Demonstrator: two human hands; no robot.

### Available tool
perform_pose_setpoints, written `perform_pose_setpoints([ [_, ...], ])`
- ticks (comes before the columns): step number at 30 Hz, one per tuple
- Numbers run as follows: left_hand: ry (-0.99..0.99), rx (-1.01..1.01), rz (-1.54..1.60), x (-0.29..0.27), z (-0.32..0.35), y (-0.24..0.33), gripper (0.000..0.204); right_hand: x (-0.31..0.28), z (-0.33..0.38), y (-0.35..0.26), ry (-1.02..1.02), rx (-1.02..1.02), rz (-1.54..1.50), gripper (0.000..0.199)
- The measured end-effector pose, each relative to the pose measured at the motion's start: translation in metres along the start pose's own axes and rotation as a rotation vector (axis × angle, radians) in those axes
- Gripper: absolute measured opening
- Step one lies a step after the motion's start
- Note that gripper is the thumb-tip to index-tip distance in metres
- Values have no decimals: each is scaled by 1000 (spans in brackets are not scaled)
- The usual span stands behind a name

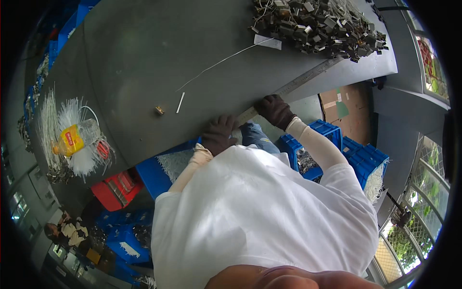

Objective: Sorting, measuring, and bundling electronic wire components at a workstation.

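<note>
A long steel ruler (305,79) lies slantwise along the near edge of the grey table (144,53). My right hand (274,111), in a dark glove, bends its fingers over the ruler and hides part of it. My left hand (219,133), gloved the same, rests at the table edge by the ruler's near end, fingers spread. Beyond the hands lie a thin pale wire (216,63), a short white strip (180,102) and a small brass-coloured piece (159,111). The wire's far end reaches a small white tag (267,42).
A heap of metal-ended wires (322,26) covers the far right. At left are bundled white strands (72,113), a yellow-labelled bottle (77,137) and red-handled scissors (103,150). Blue crates (363,155) and a red crate (115,190) stand below; another person (67,231) is lower left.
</note>
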State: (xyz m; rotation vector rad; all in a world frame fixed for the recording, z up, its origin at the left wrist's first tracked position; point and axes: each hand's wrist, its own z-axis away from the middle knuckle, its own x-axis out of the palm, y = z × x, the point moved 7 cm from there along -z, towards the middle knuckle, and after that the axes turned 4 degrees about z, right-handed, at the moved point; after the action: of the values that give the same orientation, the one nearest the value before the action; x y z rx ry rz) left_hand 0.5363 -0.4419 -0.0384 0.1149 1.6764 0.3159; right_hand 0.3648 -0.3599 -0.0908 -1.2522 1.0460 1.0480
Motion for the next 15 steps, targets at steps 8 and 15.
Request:
perform_pose_setpoints([
  [8, 18, -152, -474, -8, 11, -48, 21, -57, -32, -6, 185, 82, 60, 28],
  [15, -8, -372, 152, -82, 64, -70, 12, -75, -42, -22, 158, 101, 51, 28],
])
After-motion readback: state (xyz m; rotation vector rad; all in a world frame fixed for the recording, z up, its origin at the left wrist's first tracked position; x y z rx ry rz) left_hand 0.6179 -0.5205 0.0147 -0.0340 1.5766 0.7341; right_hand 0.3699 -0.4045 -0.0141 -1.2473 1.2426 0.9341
